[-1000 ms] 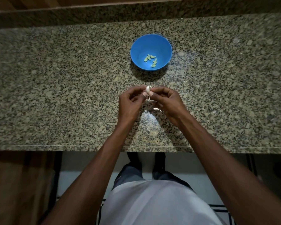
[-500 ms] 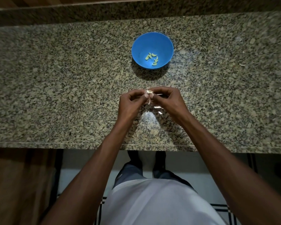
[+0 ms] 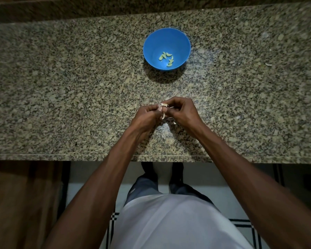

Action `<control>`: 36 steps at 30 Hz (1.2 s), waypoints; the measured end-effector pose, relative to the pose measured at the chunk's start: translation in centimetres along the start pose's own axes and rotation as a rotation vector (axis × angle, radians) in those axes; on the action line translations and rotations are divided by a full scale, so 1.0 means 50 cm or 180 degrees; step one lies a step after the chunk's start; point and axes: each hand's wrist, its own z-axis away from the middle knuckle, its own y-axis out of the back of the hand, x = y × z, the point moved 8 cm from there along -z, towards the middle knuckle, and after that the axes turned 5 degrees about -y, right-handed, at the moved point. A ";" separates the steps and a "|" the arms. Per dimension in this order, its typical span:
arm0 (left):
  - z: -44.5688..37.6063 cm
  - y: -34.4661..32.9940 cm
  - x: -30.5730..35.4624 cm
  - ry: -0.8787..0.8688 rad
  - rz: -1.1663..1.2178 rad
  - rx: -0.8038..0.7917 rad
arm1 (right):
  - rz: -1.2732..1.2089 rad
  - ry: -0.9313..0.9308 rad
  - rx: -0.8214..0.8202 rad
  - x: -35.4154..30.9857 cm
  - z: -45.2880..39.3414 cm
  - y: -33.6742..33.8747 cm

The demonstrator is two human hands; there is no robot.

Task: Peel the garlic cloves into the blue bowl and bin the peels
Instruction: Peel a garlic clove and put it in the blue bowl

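Head view: speckled worktop [image 3: 61,87] spans the frame. Blue bowl [image 3: 152,45] sits at 12 o'clock with peeled cloves [image 3: 166,59] inside. Near centre, left hand [image 3: 144,116] and right hand [image 3: 182,112] meet, both pinching a garlic clove [image 3: 162,109] with loose peel. A scrap [image 3: 268,64] lies at 2 o'clock.

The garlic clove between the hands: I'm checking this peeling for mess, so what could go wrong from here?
1. Papery peel dangling from the small white garlic clove pinched by left hand and right hand may drop onto the speckled granite counter.
2. The round blue plastic bowl sits apart, so a slipped clove could miss it.
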 end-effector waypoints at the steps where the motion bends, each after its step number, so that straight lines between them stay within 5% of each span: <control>1: 0.001 -0.003 -0.001 0.0066 0.0014 -0.0053 | 0.0046 -0.0027 0.0025 0.004 0.001 0.000; 11: -0.010 -0.005 0.009 0.0306 -0.0208 -0.0272 | 0.0311 0.0011 0.0081 0.003 -0.002 -0.015; 17: -0.022 0.026 0.019 -0.0054 -0.1236 0.0044 | 0.0172 0.0064 0.0074 -0.009 -0.012 -0.020; 29: -0.020 0.058 0.006 -0.0148 -0.0272 0.0153 | 0.1110 0.0547 0.0047 -0.047 -0.019 -0.029; 36: -0.008 0.060 0.046 -0.0598 -0.1404 0.0436 | 0.1827 0.0897 0.0097 -0.066 -0.007 -0.017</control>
